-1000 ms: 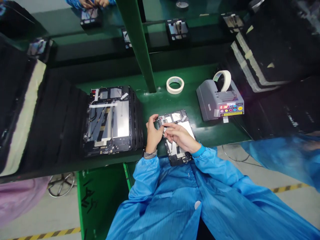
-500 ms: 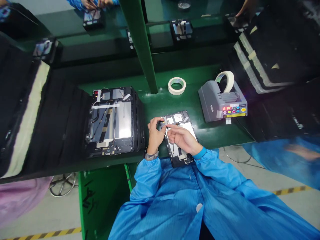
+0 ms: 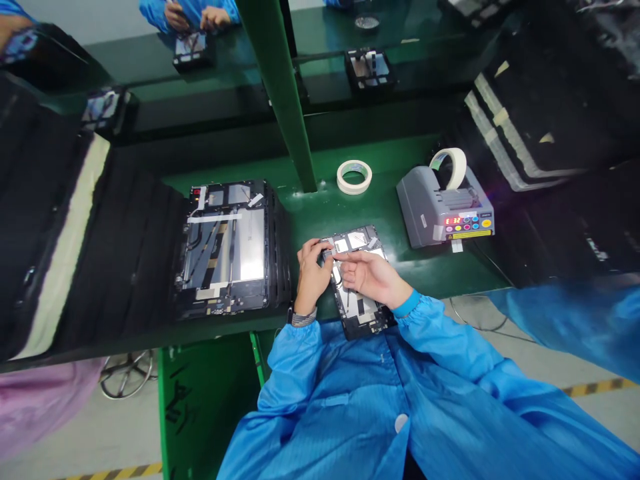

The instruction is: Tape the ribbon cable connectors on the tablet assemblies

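An opened tablet point(image 3: 351, 301) with its inner boards, cables and silver plate exposed lies at the table's front edge, against my blue coat. My left hand point(image 3: 311, 279) is at its upper left edge, with curved fingers closed on the corner and the thumb near the index finger. Over the tablet's middle, my right hand point(image 3: 374, 277) has its index finger reaching to the same upper left spot. Its other fingers are curled in. Whatever is between the fingertips there is too small to make out.
A stack of similar opened tablets point(image 3: 227, 250) stands left. Behind are a tape roll point(image 3: 354, 177) and a green post point(image 3: 287, 100). A grey tape dispenser point(image 3: 425, 208) stands right. Black stacks point(image 3: 555, 113) flank both sides. Another person's hands point(image 3: 215, 17) work across the table.
My hands stay at the tablet's upper left corner, the right hand shifted slightly. The camera view has tilted a little. Across the table, the other person's hands have moved apart.
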### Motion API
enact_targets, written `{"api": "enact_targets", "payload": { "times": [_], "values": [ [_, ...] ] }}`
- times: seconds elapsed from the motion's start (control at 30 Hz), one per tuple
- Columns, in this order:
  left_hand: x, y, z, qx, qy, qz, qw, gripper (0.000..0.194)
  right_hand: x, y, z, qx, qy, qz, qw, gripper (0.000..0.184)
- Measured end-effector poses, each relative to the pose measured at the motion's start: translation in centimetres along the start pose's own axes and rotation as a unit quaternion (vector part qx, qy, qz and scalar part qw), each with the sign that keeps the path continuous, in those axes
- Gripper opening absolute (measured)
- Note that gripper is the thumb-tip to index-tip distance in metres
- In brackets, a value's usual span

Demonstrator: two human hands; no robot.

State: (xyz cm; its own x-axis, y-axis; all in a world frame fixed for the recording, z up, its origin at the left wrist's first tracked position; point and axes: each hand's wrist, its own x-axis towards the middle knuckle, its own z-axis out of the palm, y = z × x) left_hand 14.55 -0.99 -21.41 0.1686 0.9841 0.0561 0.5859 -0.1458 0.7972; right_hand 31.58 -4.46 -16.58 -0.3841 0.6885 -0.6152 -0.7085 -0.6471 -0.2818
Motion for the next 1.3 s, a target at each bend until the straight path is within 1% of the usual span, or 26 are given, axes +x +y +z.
{"api": "enact_targets", "payload": {
  "times": [0.07,0.13,0.17,0.2,0.23,0.27,0.3,0.33,0.37,0.4,0.43,0.47,0.5,0.53,0.57,0.6,0.63,0.7,0.83,0.93,1.0,1.07,1.13,1.2,1.23,1.3],
  "values": [
    [0.0,0.0,0.0,0.002,0.001,0.003,1.0,0.023,-0.3,-0.3,0.1,-0.028,0.004,0.014,0.999,0.035],
    [0.1,-0.1,-0.1,0.004,0.0,0.003,1.0,0.023,-0.7,-0.2,0.0,-0.092,-0.005,0.041,0.995,0.037],
    [0.1,-0.1,-0.1,0.004,-0.001,0.002,1.0,0.023,-0.9,-0.1,-0.1,-0.146,-0.01,0.048,0.988,0.038],
    [0.2,-0.2,-0.1,0.004,-0.002,0.002,1.0,0.023,-1.1,-0.1,-0.1,-0.219,-0.008,0.038,0.975,0.039],
    [0.2,-0.2,-0.2,0.003,-0.003,0.002,1.0,0.023,-1.2,-0.1,-0.2,-0.308,0.008,0.001,0.951,0.04],
    [0.2,-0.2,-0.2,0.002,-0.005,0.003,1.0,0.023,-1.3,-0.2,-0.3,-0.407,0.034,-0.064,0.911,0.04],
    [0.3,-0.3,-0.1,0.001,-0.005,0.005,1.0,0.023,-1.4,-0.4,-0.3,-0.507,0.065,-0.147,0.847,0.041],
    [0.3,-0.3,-0.1,0.001,-0.006,0.008,1.0,0.023,-1.3,-0.7,-0.4,-0.597,0.092,-0.227,0.764,0.042],
    [0.3,-0.4,-0.1,0.0,-0.006,0.01,1.0,0.023,-1.3,-1.1,-0.4,-0.674,0.106,-0.287,0.673,0.044],
    [0.3,-0.5,-0.1,0.0,-0.005,0.012,1.0,0.023,-1.1,-1.4,-0.5,-0.738,0.103,-0.319,0.585,0.046],
    [0.3,-0.5,-0.1,0.001,-0.004,0.013,1.0,0.024,-0.9,-1.8,-0.5,-0.791,0.089,-0.325,0.51,0.049],
    [0.3,-0.6,-0.1,0.0,-0.003,0.013,1.0,0.024,-0.6,-2.1,-0.6,-0.834,0.071,-0.312,0.449,0.051],
    [0.3,-0.7,-0.1,0.0,-0.003,0.015,1.0,0.024,-0.4,-2.4,-0.6,-0.866,0.056,-0.291,0.403,0.052],
    [0.3,-0.8,-0.2,-0.002,-0.004,0.018,1.0,0.024,-0.1,-2.5,-0.6,-0.889,0.044,-0.27,0.368,0.052],
    [0.3,-0.9,-0.2,-0.004,-0.007,0.021,1.0,0.024,0.0,-2.6,-0.6,-0.904,0.035,-0.254,0.343,0.051],
    [0.4,-0.9,-0.3,-0.006,-0.011,0.025,1.0,0.024,0.2,-2.7,-0.6,-0.912,0.03,-0.247,0.327,0.05],
    [0.4,-1.0,-0.3,-0.007,-0.013,0.028,1.0,0.024,0.2,-2.7,-0.6,-0.916,0.026,-0.245,0.318,0.049],
    [0.5,-0.9,-0.4,-0.009,-0.013,0.026,1.0,0.023,0.2,-2.8,-0.7,-0.916,0.018,-0.252,0.312,0.048],
    [0.7,-0.5,0.0,-0.006,0.01,0.004,1.0,0.014,0.1,-3.0,-1.3,-0.914,0.01,-0.265,0.308,0.052],
    [0.9,-0.2,0.4,0.003,0.035,-0.004,0.999,0.009,0.0,-2.9,-1.8,-0.91,0.002,-0.274,0.311,0.056],
    [1.0,-0.2,0.6,0.005,0.038,-0.002,0.999,0.009,-0.1,-2.8,-2.1,-0.908,-0.001,-0.275,0.316,0.052],
    [1.1,-0.3,0.5,0.004,0.033,0.001,0.999,0.012,-0.4,-2.8,-2.3,-0.907,0.003,-0.28,0.315,0.047],
    [1.1,-0.4,0.4,0.002,0.027,0.002,1.0,0.015,-0.9,-3.0,-2.6,-0.901,0.014,-0.3,0.314,0.044],
    [1.2,-0.5,0.3,0.001,0.026,0.002,1.0,0.015,-1.5,-3.2,-3.2,-0.881,0.035,-0.338,0.33,0.043],
    [1.2,-0.5,0.3,0.0,0.027,0.002,1.0,0.015,-1.9,-3.2,-3.5,-0.865,0.05,-0.36,0.346,0.043],
    [1.1,-0.5,0.3,-0.004,0.029,0.001,1.0,0.013,-2.9,-2.9,-4.6,-0.825,0.087,-0.4,0.389,0.042]
  ]
}}
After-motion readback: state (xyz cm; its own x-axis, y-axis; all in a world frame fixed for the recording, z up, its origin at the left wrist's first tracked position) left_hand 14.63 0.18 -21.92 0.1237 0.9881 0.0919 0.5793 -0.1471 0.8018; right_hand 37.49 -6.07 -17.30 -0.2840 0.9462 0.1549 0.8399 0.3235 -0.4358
